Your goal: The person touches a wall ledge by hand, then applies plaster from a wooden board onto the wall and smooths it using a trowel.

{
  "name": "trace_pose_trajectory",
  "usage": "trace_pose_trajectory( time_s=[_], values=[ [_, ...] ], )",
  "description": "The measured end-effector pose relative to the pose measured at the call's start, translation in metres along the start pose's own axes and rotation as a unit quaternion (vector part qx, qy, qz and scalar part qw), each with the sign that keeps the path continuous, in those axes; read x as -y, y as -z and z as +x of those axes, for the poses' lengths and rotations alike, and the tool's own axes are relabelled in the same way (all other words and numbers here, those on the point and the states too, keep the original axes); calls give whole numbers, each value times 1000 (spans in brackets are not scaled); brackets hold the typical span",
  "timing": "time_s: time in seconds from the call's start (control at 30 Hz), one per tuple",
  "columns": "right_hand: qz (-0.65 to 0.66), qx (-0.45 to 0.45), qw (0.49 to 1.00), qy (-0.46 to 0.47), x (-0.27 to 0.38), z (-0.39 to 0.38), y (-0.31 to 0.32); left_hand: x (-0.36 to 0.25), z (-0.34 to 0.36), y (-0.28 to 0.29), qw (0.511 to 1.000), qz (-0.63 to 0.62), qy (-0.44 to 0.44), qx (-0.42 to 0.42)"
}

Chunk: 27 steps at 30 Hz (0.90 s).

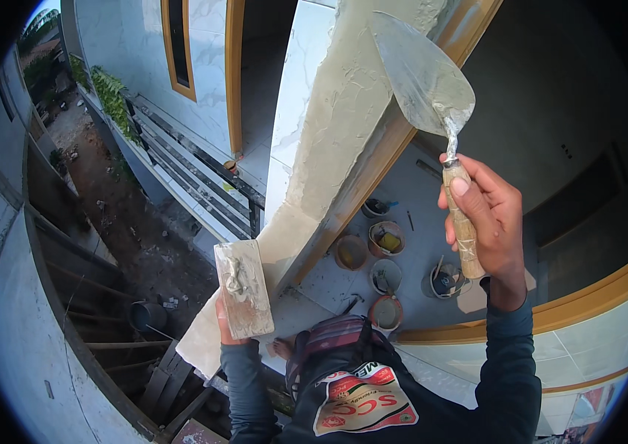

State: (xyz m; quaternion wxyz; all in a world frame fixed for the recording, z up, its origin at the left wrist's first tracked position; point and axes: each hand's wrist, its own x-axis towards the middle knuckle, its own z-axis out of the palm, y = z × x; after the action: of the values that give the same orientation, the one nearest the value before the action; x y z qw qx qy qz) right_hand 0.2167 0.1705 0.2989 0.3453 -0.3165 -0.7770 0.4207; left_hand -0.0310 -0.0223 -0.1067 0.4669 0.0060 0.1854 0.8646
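My right hand point(493, 214) is wrapped round the wooden handle of a pointing trowel point(426, 81), its thumb lying along the grip. The trowel's wide metal blade is smeared grey and points up and to the left, in front of the plastered wall strip point(343, 111); I cannot tell whether it touches. Low on the left, my left hand point(225, 324) grips a rectangular plastering float point(243, 288) from behind, most of the fingers hidden. A small lump of wet mortar point(235, 277) sits on the float's face. The strip looks damp, with rough ridges.
An orange-brown wooden frame point(373, 181) borders the strip. Several buckets, among them a yellow-stained one point(386, 238) and a dark one point(447, 279), stand on the tiled floor below. A slatted bench point(195, 166) is at left, above a dirt passage point(118, 200).
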Motion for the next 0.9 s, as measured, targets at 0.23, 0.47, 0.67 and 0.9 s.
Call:
trace_pose_trajectory(
  time_s=[0.23, 0.47, 0.67, 0.9],
  values=[
    [154, 136, 960, -190, -19, 3, -15, 0, 2, 9, 1000, -10, 8, 14],
    [114, 184, 919, -330, -103, -22, -61, 0, 1, -13, 999, -16, 4, -46],
    [99, 153, 973, -144, -97, -23, -32, -2, 2, -20, 999, -31, 27, -6],
    [-155, 166, 967, -119, -128, -25, -54, 1, 6, -5, 1000, 8, 15, -5]
  ],
)
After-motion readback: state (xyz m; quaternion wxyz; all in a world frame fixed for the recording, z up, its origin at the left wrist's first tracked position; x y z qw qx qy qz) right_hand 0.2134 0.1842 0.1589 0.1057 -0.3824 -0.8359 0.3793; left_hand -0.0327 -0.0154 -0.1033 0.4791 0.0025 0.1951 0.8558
